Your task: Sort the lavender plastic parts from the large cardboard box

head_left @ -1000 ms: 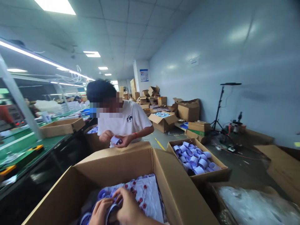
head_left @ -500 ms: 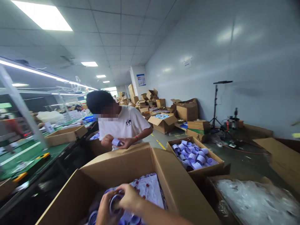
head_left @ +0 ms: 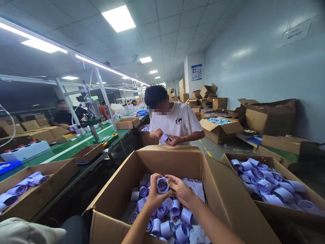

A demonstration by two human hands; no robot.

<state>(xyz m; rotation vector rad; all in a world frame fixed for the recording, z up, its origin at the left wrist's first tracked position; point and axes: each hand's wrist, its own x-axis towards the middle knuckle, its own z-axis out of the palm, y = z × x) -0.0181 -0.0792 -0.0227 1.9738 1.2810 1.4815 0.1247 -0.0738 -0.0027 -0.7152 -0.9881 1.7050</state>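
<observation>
My left hand (head_left: 154,194) is closed around a short lilac plastic cylinder (head_left: 161,185), whose open end faces me and shows small parts inside. On the cylinder's right side, the fingers of my right hand (head_left: 181,190) grip its rim; what lies under those fingertips is hidden. Both hands are over a large open cardboard box (head_left: 167,157). Inside the box are many similar lilac cylinders (head_left: 166,228), some showing slotted round ends, and a white sheet (head_left: 196,188) at the right.
Across the box a person in a white shirt (head_left: 177,118) holds another lilac cylinder (head_left: 165,137). A carton of cylinders (head_left: 269,179) stands at right, another carton (head_left: 50,173) at left. Beside a green conveyor bench (head_left: 76,145) with a press, another person (head_left: 64,113) sits. Cartons fill the background.
The view has swung left, so the bench and left carton now show. Both hands still hold the cylinder, which now has its open end facing me.
</observation>
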